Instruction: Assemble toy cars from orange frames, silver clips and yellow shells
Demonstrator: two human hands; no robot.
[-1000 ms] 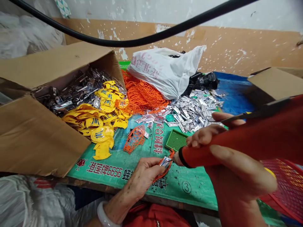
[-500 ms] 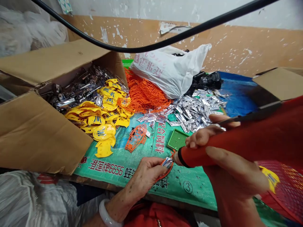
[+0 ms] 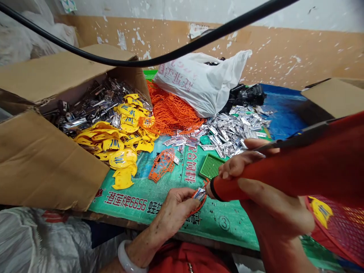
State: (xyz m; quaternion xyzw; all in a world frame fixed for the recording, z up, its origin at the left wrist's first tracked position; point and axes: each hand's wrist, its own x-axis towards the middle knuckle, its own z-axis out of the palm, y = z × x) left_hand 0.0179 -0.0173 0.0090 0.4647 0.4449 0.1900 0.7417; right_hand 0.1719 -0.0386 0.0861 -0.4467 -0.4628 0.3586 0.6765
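Observation:
My left hand [image 3: 178, 208] pinches an orange plastic piece with a small silver piece [image 3: 200, 194] on it, low over the green sheet [image 3: 227, 212]. Wrapped round a red power tool [image 3: 267, 170] is my right hand [image 3: 273, 197]; the tool's black-ringed front end points left and meets the piece. A second orange frame [image 3: 162, 165] lies on the sheet behind my left hand. Just behind the tool's tip sits a small green basket [image 3: 211, 167]. What is under the tool's tip is partly hidden.
An open cardboard box [image 3: 51, 159] spills dark parts and yellow pieces [image 3: 122, 159] at left. Behind are orange frames [image 3: 173, 113], a white bag [image 3: 199, 81] and silver pieces [image 3: 227, 131]. A red mesh basket [image 3: 338, 231] stands at right; a black cable [image 3: 142, 62] hangs in front.
The whole view has shifted slightly, and the black cable hangs differently across it. Both hands keep their holds, with the tool still at the orange piece.

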